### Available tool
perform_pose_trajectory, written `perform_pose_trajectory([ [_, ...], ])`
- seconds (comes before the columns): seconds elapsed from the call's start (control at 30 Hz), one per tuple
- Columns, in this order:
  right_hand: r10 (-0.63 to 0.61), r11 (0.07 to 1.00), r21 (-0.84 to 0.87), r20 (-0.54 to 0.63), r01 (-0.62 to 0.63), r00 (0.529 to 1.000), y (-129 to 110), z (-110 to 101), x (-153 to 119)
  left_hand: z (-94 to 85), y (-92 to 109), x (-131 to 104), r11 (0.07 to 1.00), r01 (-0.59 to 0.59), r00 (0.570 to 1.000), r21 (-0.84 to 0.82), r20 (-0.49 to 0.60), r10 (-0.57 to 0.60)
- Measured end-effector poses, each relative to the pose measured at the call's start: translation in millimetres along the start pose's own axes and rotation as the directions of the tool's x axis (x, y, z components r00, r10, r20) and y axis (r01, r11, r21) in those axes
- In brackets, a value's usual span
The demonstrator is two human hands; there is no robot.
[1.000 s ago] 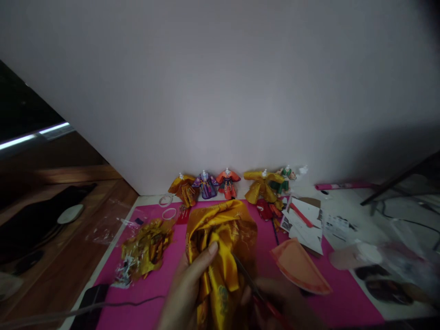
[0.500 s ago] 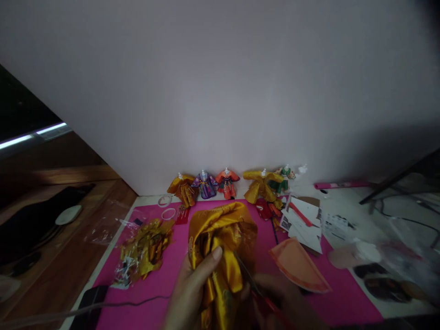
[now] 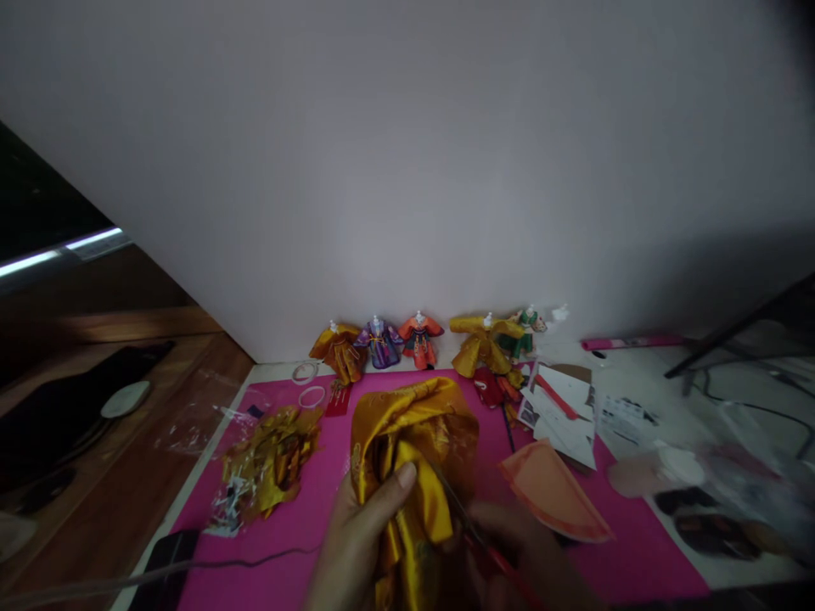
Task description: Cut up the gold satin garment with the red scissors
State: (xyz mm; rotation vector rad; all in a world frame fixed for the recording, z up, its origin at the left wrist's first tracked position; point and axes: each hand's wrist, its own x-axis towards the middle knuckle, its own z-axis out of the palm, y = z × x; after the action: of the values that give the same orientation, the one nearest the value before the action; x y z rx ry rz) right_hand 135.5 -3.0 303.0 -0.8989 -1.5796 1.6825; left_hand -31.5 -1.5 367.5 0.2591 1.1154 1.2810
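Observation:
A bunched piece of shiny gold patterned fabric (image 3: pixel 413 416) is in front of me, over a pink mat. My left hand (image 3: pixel 366 530) grips it from the left, thumb pressed on a fold near the middle. My right hand (image 3: pixel 509 543), dark and blurred, is closed around the red handles of a pair of scissors (image 3: pixel 453 501). The thin metal blades point up and left into the fabric folds, close to my left thumb. How far the blades are apart cannot be made out. Lower parts of the fabric hang between both hands.
Several small dressed doll bodies (image 3: pixel 418 339) stand along the wall. Gold fabric scraps (image 3: pixel 280 458) lie left on the pink mat (image 3: pixel 222 573). To the right are an orange fabric fan-shaped piece (image 3: pixel 553 492), white cards (image 3: pixel 564 424) with a red tool, and a capped bottle (image 3: pixel 655 468).
My left hand and the gold fabric have shifted very slightly to the right and down. The scissors stay in the folds; the surroundings look the same.

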Motion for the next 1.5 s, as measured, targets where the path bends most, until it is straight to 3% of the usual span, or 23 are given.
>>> perform_pose_trajectory([
  [0.17, 0.036, 0.998, 0.045, -0.036, -0.035, 0.999, 16, 4, -2, -0.8, 0, 0, 1.0, 0.005, 1.0, 0.009, 0.018, -0.005],
  [0.33, 0.016, 0.997, 0.07, 0.05, -0.02, 0.999, 4, 0, -3, -0.3, 1, -2, 0.999, 0.011, 0.999, 0.039, 0.031, -0.012],
  [0.47, -0.025, 0.999, 0.024, 0.048, 0.024, 0.999, -5, -3, -3, 1.0, 2, -6, 0.997, 0.023, 0.999, 0.067, 0.022, -0.025],
  [0.67, 0.019, 0.999, 0.044, 0.074, -0.022, 0.997, -1, -3, -4, 2.4, 2, -7, 1.0, 0.005, 0.999, 0.028, 0.039, -0.007],
  [0.8, 0.061, 0.995, 0.077, 0.106, -0.069, 0.993, 0, -3, -5, 1.7, 5, -8, 0.996, 0.002, 1.0, 0.094, 0.007, -0.003],
  [1.03, 0.07, 0.996, 0.058, 0.06, -0.073, 0.996, 0, 0, -4, 1.2, 4, -9, 0.999, -0.005, 1.0, 0.042, -0.001, 0.005],
  [1.23, -0.03, 0.999, 0.03, 0.004, 0.03, 1.0, 1, 3, -4, -1.4, 5, -8, 0.997, 0.014, 1.0, 0.07, 0.002, -0.014],
  [1.5, 0.03, 0.993, 0.109, 0.033, -0.033, 0.999, -3, 5, -3, -1.0, 6, -9, 0.997, 0.004, 1.0, 0.081, -0.011, -0.003],
])
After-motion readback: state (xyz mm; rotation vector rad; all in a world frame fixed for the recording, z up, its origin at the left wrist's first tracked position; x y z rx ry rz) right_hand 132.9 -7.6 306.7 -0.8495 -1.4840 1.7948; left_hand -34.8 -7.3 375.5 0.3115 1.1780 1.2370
